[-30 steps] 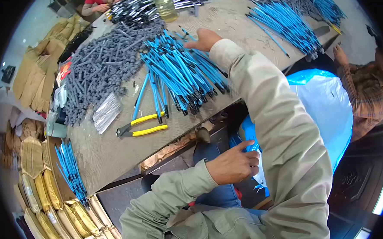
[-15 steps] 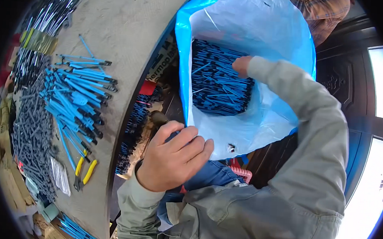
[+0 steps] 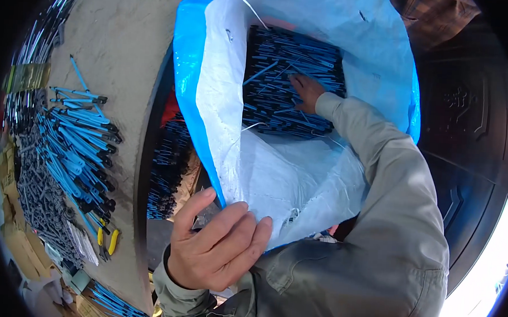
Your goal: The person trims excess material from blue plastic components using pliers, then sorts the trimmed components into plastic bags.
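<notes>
A large blue bag [image 3: 189, 52] with a white lining stands with its mouth wide. Inside it lies a dense pile of thin blue-and-black sticks [image 3: 297, 51]. My right hand [image 3: 309, 93] is down in the bag, its fingers apart and resting on the pile; I see no stick between them. At the near edge of the bag, my left hand [image 3: 218, 243] has its fingers curled over the rim, with the thumb apart on the left side. The part of the rim behind these fingers is hidden.
On the grey tabletop [image 3: 120, 31] at left lie loose blue sticks [image 3: 76, 155], dark grey small parts [image 3: 45, 190], a bundle of black rods [image 3: 36, 44] and yellow-handled cutters [image 3: 111, 243]. More sticks [image 3: 167, 165] sit below the table edge. A dark panelled door [image 3: 468, 124] stands at right.
My right hand has moved left over the pile, and its fingers have spread. The bag's left rim has shifted outward to the left in view. My left hand stays at the near rim.
</notes>
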{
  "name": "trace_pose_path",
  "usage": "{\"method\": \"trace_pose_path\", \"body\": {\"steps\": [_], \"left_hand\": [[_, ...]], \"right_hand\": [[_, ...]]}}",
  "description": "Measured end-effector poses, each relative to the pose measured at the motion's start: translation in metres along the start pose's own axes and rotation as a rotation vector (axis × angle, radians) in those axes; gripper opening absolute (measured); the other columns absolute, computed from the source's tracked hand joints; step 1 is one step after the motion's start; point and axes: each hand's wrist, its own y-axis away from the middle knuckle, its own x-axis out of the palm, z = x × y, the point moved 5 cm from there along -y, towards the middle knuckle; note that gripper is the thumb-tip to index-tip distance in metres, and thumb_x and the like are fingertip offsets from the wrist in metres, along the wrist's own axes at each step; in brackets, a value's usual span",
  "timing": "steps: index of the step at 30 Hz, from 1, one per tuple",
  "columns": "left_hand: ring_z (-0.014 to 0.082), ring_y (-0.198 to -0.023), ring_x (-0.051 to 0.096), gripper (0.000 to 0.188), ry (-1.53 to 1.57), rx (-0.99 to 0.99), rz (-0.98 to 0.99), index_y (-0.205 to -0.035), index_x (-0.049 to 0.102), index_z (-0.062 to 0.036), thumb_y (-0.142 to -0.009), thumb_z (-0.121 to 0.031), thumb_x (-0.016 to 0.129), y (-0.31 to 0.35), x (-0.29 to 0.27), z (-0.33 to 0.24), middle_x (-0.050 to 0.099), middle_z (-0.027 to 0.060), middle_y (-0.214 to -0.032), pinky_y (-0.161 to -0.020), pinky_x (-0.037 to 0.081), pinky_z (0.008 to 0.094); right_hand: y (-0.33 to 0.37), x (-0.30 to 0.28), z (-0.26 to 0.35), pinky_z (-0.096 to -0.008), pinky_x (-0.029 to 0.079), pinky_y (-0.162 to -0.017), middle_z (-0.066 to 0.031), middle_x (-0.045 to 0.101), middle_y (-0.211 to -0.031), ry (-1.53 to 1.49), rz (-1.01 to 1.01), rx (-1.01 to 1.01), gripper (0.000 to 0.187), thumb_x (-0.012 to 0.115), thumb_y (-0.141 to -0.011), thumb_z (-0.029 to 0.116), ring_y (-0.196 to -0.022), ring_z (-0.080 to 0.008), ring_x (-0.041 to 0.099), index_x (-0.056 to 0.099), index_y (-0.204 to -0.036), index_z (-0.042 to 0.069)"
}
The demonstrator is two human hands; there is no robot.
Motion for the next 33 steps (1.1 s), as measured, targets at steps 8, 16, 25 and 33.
{"method": "trace_pose_path", "body": {"steps": [8,16,25,33], "left_hand": [[0.0116,-0.083,0.059,0.013,-0.011,-0.005,0.056,-0.082,0.066,-0.0133,-0.069,-0.011,0.063,-0.003,0.009,-0.009,0.058,-0.0019,-0.076,-0.094,0.037,0.0419],[0.0118,-0.084,0.059,0.014,-0.003,-0.017,0.072,-0.083,0.066,-0.014,-0.069,-0.012,0.063,0.002,0.01,-0.01,0.058,-0.0023,-0.077,-0.094,0.038,0.0425],[0.0123,-0.083,0.058,0.014,-0.018,-0.032,0.035,-0.082,0.067,-0.0139,-0.068,-0.012,0.064,0.001,0.007,-0.008,0.058,-0.0025,-0.077,-0.093,0.039,0.0418],[0.0121,-0.083,0.058,0.015,-0.004,-0.044,0.023,-0.082,0.067,-0.0137,-0.068,-0.012,0.064,0.002,0.005,-0.005,0.058,-0.0025,-0.077,-0.092,0.04,0.0417]], "right_hand": [[0.035,0.014,0.093,-0.0438,0.031,-0.102,-0.0194,0.035,-0.135,-0.13,-0.138,-0.243,0.078,0.071,-0.07,0.028,-0.124,-0.0324,0.036,0.032,-0.133,0.002],[0.011,0.014,0.066,-0.0387,0.045,-0.082,-0.0128,0.059,-0.099,-0.519,0.014,-0.07,0.031,0.057,-0.084,0.023,-0.093,-0.0271,0.058,0.053,-0.108,0.003],[0.031,-0.116,0.059,-0.0278,0.049,-0.07,-0.0091,0.06,-0.084,-1.135,-0.502,-0.208,0.024,0.041,-0.096,0.019,-0.074,-0.0149,0.06,0.054,-0.101,-0.001],[0.052,-0.221,0.07,-0.0249,0.048,-0.068,-0.0078,0.06,-0.083,-1.197,-0.902,-0.471,0.026,0.038,-0.097,0.018,-0.069,-0.0141,0.058,0.052,-0.102,-0.003]]}}
